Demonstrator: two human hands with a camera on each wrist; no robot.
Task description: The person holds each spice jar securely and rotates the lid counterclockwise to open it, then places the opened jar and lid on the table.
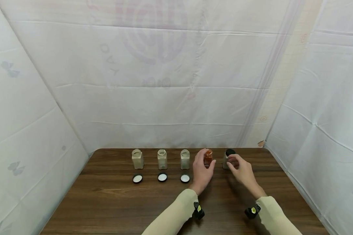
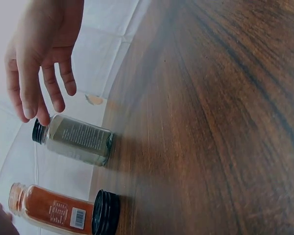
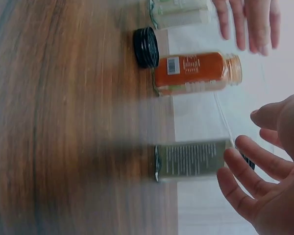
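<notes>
Five jars in a row at the table's (image 1: 111,209) far edge. Right hand (image 1: 243,171) at the capped jar (image 1: 227,160), fingers loosely spread at its cap (image 1: 230,152), no grip yet. Left hand (image 1: 202,171) relaxed beside the red jar (image 1: 207,158), whose cap (image 2: 106,212) lies by it. We should pinch the cap squarely and steady the body before twisting.

jars: three open pale-filled jars (image 1: 162,159) in a row, well left of both grips
lids: three lids (image 1: 162,177) white side up, one before each
desk: brown wood desk (image 1: 111,202)
backdrop: white sheeting (image 1: 164,81)
</notes>
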